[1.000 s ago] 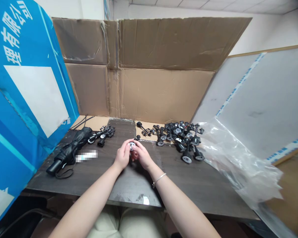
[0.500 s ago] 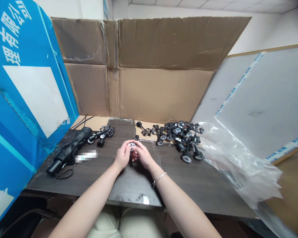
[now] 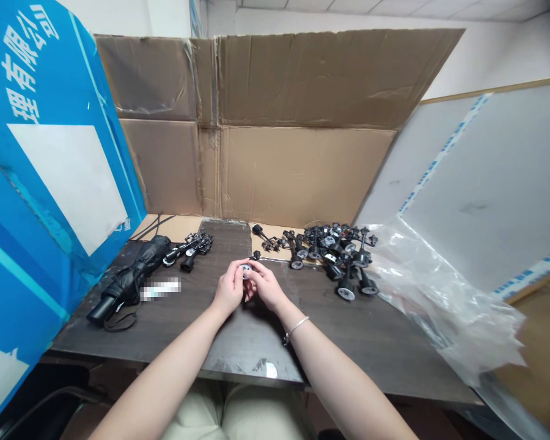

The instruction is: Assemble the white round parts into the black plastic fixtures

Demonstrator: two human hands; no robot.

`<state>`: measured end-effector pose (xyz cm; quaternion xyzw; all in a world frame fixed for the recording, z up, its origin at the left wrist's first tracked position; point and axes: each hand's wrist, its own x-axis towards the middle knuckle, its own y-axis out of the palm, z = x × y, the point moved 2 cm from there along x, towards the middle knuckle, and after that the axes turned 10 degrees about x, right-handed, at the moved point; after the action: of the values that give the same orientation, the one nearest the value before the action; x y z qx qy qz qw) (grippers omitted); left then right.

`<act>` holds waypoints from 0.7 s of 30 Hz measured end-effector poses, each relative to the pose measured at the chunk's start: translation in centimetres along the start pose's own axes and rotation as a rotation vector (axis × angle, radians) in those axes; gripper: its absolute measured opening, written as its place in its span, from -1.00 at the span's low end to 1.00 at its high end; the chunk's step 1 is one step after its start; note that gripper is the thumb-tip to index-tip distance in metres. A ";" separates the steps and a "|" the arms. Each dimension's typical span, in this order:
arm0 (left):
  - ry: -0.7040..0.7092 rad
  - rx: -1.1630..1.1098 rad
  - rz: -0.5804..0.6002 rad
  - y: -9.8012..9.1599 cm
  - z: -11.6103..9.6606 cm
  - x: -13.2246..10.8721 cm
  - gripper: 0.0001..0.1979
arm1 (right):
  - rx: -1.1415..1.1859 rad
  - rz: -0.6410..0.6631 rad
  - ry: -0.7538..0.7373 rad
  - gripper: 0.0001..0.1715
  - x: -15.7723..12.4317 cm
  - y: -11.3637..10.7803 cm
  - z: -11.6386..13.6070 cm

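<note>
At the far left, a blue printed board (image 3: pixel 41 122) with white Chinese characters and a pale blank panel leans inward. Along the left of the dark, scuffed desk (image 3: pixel 174 336) lies a folded black umbrella (image 3: pixel 131 278) with a wrist strap, and beside it a blurred-out label strip (image 3: pixel 160 289). Behind these sits a small cluster of black wheeled parts (image 3: pixel 187 247).

At the centre, the left hand (image 3: pixel 229 287) and right hand (image 3: pixel 266 286) meet just above the desk, both curled and partly closed. Their fingertips (image 3: pixel 235 267) pinch a small round part (image 3: pixel 246 269) with a pale face, held between them and largely hidden by the fingers. A tiny black piece (image 3: pixel 255 255) lies just beyond them. A silver bangle (image 3: pixel 296 329) circles the right wrist, and beige trousers (image 3: pixel 224 421) show below the desk edge.

To the right is a larger heap of black wheeled parts (image 3: pixel 334 256), then a crumpled clear plastic sheet (image 3: pixel 440 299) spilling over the desk's corner. A tall opened cardboard box sheet (image 3: pixel 302 171) walls the back, and a pale grey board with blue-edged tape (image 3: pixel 486 183) stands at the far right.
</note>
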<state>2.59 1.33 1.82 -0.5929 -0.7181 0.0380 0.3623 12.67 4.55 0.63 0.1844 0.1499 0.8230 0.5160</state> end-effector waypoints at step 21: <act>-0.033 -0.295 0.084 0.0 0.7 -0.1 -0.39 | 0.007 -0.007 -0.034 -0.54 -0.4 0.4 0.5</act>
<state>2.18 1.46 1.26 -0.6686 -0.6963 -0.0431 0.2575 12.76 4.10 1.19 0.1994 0.1447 0.8174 0.5208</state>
